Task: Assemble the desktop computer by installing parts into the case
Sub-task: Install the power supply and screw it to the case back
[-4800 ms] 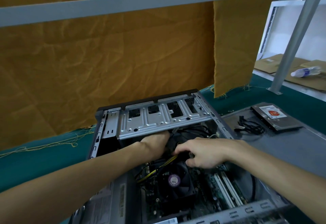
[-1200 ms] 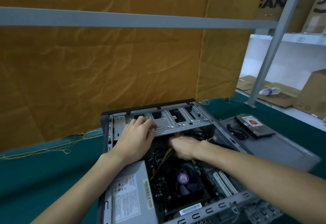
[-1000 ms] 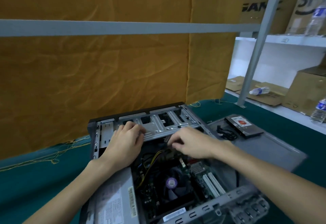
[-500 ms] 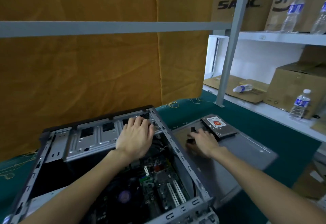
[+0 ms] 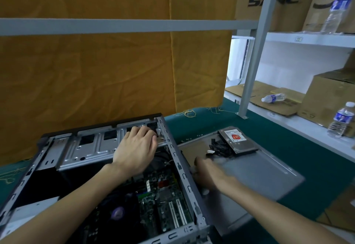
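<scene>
One hard drive [image 5: 238,140] at 2 o'clock of the right hand [image 5: 209,172], on the grey side panel [image 5: 269,174], clear of the fingers: dense, rigid, shock-sensitive, so I'd grip its long edges. Right hand is motion-blurred, grip unreadable; left hand [image 5: 135,150] rests flat, fingers relaxed, on the drive cage [image 5: 92,146] of the case [image 5: 184,176].

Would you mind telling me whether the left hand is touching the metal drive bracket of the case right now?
Touching. The head view shows the left hand lying on the metal drive bracket, its fingers resting on the bracket's top with no gap.
</scene>
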`<action>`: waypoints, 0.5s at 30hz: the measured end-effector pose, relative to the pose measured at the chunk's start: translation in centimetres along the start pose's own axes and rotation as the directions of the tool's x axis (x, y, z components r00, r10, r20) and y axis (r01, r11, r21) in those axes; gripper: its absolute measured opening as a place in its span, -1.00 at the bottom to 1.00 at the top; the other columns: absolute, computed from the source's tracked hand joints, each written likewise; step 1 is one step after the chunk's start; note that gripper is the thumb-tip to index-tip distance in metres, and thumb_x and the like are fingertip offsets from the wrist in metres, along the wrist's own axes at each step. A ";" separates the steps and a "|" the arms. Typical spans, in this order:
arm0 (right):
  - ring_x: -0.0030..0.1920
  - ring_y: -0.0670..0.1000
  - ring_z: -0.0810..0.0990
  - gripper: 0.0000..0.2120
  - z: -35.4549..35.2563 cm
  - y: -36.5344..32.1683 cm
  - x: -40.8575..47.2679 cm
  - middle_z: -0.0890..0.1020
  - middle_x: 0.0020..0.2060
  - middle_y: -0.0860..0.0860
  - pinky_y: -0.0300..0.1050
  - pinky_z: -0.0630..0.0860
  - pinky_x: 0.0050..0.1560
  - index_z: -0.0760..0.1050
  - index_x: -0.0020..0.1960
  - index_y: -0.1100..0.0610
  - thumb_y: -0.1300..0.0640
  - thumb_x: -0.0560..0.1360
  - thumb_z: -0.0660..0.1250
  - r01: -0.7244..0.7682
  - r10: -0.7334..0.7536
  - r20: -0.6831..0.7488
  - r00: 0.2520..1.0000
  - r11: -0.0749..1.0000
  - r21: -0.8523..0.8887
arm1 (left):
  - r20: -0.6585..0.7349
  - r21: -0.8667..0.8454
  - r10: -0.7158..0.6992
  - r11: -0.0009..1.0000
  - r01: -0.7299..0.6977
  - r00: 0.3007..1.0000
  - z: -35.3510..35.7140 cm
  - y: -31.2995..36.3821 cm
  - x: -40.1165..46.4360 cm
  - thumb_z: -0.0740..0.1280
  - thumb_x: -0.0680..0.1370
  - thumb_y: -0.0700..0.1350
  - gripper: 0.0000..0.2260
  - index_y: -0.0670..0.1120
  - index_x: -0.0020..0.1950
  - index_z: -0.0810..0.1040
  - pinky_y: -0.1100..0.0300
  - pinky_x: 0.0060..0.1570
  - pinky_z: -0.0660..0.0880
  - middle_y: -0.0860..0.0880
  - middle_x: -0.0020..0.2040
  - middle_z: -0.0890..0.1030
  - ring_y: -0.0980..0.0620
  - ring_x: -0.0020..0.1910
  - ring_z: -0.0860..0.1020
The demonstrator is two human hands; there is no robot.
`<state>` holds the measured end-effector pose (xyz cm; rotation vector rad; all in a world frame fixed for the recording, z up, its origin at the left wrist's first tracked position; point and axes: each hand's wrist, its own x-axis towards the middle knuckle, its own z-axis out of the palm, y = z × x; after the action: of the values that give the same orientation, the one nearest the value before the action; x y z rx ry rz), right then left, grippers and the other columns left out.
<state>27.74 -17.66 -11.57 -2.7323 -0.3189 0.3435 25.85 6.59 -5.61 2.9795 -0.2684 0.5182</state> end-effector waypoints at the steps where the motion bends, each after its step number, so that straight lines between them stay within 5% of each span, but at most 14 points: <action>1: -0.06 0.16 0.67 -0.83 0.1 -0.3 0.2 0.68 0.05 0.21 -0.01 0.58 -0.20 0.44 -0.07 0.14 0.05 0.61 0.28 -0.025 0.025 0.017 1.000 1.000 -0.012 | -0.006 0.003 -0.001 1.000 0.001 1.000 0.0 0.1 0.0 -0.04 0.72 0.07 -0.61 -0.01 0.25 0.53 0.01 0.20 0.44 0.02 0.21 0.53 -0.06 0.19 0.43; 5: -0.37 -0.02 0.47 -0.72 -1.2 0.4 2.3 0.54 -0.25 0.06 -0.18 0.34 -0.44 0.41 -0.23 0.13 0.04 0.62 0.23 -0.099 0.094 0.042 0.995 0.984 0.146 | -0.027 0.024 0.009 1.000 -0.008 1.000 0.2 -0.1 0.0 -0.05 0.72 0.07 -0.61 -0.01 0.22 0.53 0.02 0.17 0.44 0.03 0.19 0.53 -0.05 0.15 0.44; 10: -0.37 0.04 0.45 -0.88 -5.6 2.4 6.6 0.48 -0.32 0.07 -0.14 0.32 -0.34 0.39 -0.16 0.13 0.15 0.56 0.24 -0.106 0.180 -0.123 0.976 0.886 0.452 | -0.013 0.033 -0.004 0.999 0.005 1.000 0.0 0.0 0.1 -0.09 0.70 0.09 -0.58 0.02 0.21 0.54 0.02 0.15 0.44 0.05 0.18 0.55 -0.05 0.16 0.44; 15: -0.13 0.14 0.62 -0.96 -6.9 4.0 12.3 0.64 -0.12 0.11 0.04 0.62 -0.02 0.54 -0.07 0.18 0.21 0.51 0.34 -0.157 0.206 -0.259 0.944 0.968 0.197 | -0.021 -0.182 -0.081 0.980 0.076 0.997 -0.2 -0.3 1.0 0.10 0.65 0.13 -0.70 0.07 0.24 0.52 0.00 0.22 0.42 0.05 0.21 0.54 -0.02 0.19 0.43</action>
<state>42.02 -20.33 -9.33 -2.5954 0.0399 0.0284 26.76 6.77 -5.12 2.7917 -0.1844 0.4977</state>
